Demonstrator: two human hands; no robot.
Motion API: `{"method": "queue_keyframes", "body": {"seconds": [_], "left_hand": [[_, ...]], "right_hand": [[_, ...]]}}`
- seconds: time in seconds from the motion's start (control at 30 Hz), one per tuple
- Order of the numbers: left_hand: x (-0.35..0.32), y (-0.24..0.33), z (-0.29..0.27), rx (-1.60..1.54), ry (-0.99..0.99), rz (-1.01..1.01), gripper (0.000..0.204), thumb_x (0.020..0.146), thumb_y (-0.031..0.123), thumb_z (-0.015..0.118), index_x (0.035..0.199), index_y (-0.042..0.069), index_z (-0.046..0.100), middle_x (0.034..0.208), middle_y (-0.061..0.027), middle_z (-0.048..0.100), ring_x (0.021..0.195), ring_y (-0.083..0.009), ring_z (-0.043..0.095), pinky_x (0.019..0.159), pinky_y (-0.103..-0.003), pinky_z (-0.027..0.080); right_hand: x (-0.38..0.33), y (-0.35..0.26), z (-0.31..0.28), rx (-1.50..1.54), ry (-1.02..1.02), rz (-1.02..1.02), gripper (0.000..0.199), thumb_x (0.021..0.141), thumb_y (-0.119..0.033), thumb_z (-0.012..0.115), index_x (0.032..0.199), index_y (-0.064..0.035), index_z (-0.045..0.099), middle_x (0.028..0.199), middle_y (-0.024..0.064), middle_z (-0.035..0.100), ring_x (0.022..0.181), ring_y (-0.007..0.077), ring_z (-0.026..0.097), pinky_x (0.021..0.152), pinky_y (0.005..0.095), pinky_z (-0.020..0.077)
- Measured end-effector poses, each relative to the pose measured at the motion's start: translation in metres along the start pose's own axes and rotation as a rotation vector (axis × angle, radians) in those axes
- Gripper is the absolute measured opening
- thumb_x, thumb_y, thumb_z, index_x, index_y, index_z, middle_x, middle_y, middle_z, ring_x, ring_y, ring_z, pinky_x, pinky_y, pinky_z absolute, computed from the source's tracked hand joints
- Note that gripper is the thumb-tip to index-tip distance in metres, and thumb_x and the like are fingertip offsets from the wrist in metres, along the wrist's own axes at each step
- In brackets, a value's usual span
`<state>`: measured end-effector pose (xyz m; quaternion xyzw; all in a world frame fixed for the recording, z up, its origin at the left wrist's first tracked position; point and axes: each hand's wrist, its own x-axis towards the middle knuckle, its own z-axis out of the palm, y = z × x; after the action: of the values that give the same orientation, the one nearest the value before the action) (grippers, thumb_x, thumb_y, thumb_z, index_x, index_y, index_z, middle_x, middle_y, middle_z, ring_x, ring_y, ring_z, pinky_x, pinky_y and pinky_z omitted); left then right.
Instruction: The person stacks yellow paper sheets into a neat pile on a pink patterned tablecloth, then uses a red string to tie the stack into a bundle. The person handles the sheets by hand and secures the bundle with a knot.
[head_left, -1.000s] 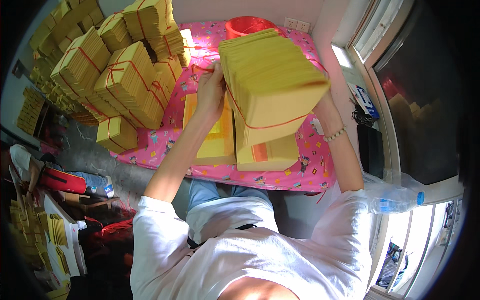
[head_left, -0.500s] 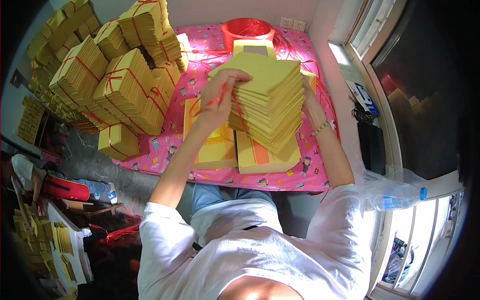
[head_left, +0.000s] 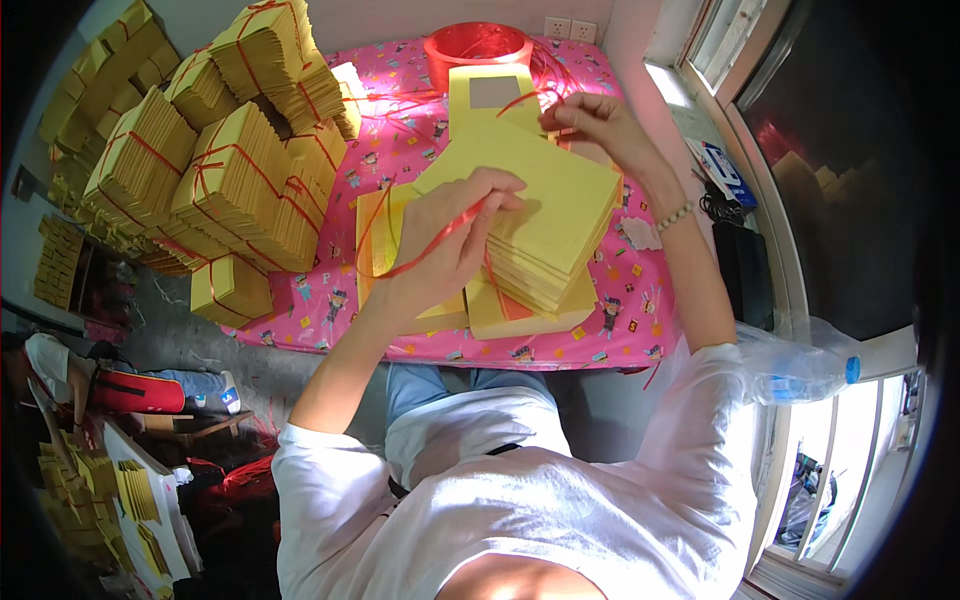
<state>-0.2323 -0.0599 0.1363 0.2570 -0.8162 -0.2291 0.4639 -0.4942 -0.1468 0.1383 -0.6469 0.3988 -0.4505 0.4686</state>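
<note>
A squared stack of yellow paper envelopes (head_left: 560,205) rests in front of me on other yellow bundles. My left hand (head_left: 437,240) is closed over its near-left side, fingertips against the top sheet. A flat red ribbon (head_left: 425,258) is caught between its fingers and loops out to the left. Beyond the stack's far edge, my right hand (head_left: 608,132) is raised with fingers pinched. From those fingers another stretch of red ribbon (head_left: 517,101) curves to the left. How the ribbon runs beneath the stack is hidden.
Tied envelope bundles (head_left: 232,180) are piled at the left of the pink patterned tabletop (head_left: 420,345). A red basin (head_left: 478,48) stands at the back, with loose red ribbons beside it. A window ledge runs along the right. At lower left, another person (head_left: 60,375) sits near more envelopes.
The stack has come down onto the bundles beneath it. My right hand has left its side and moved up and back, pinching ribbon. My left hand has shifted slightly nearer.
</note>
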Motion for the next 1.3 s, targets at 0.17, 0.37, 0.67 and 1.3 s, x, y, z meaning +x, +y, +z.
{"method": "queue_keyframes", "body": {"seconds": [0.17,0.37,0.67,1.3], "left_hand": [[0.016,0.005,-0.001,0.010,-0.033,-0.098,0.016,0.100,0.014,0.043,0.108,0.006,0.053,0.080,-0.0104,0.068,0.073,-0.0259,0.065,0.069,-0.034,0.048],[0.034,-0.007,0.001,-0.254,-0.071,-0.305,0.025,0.104,0.023,0.036,0.107,0.004,0.053,0.080,-0.0067,0.066,0.079,-0.0151,0.066,0.075,-0.030,0.049],[0.045,-0.008,0.008,-0.156,-0.044,-0.347,0.021,0.102,0.019,0.040,0.107,0.002,0.053,0.071,-0.0072,0.062,0.073,-0.0168,0.065,0.067,-0.032,0.048],[0.043,-0.019,0.025,0.103,0.094,-0.085,0.027,0.097,0.019,0.043,0.106,-0.001,0.059,0.084,-0.0145,0.060,0.083,-0.0238,0.059,0.073,-0.037,0.046]], "right_hand": [[0.006,-0.039,0.006,-0.096,0.009,-0.104,0.022,0.095,-0.021,0.058,0.109,-0.0048,0.066,0.100,0.0019,0.068,0.095,0.0116,0.064,0.085,0.0302,0.0527],[0.000,-0.085,0.033,-0.295,0.150,-0.331,0.034,0.099,-0.029,0.052,0.099,0.0015,0.069,0.087,0.0059,0.067,0.070,0.0120,0.056,0.069,0.0265,0.0481],[-0.012,-0.147,0.061,-0.351,0.224,-0.322,0.050,0.101,-0.035,0.043,0.083,0.0034,0.069,0.065,0.0013,0.056,0.062,0.0091,0.050,0.059,0.0239,0.0411],[-0.029,-0.110,0.083,-0.321,-0.243,-0.402,0.033,0.095,-0.032,0.059,0.105,-0.0009,0.066,0.082,0.0021,0.063,0.079,0.0099,0.060,0.074,0.0256,0.0490]]}}
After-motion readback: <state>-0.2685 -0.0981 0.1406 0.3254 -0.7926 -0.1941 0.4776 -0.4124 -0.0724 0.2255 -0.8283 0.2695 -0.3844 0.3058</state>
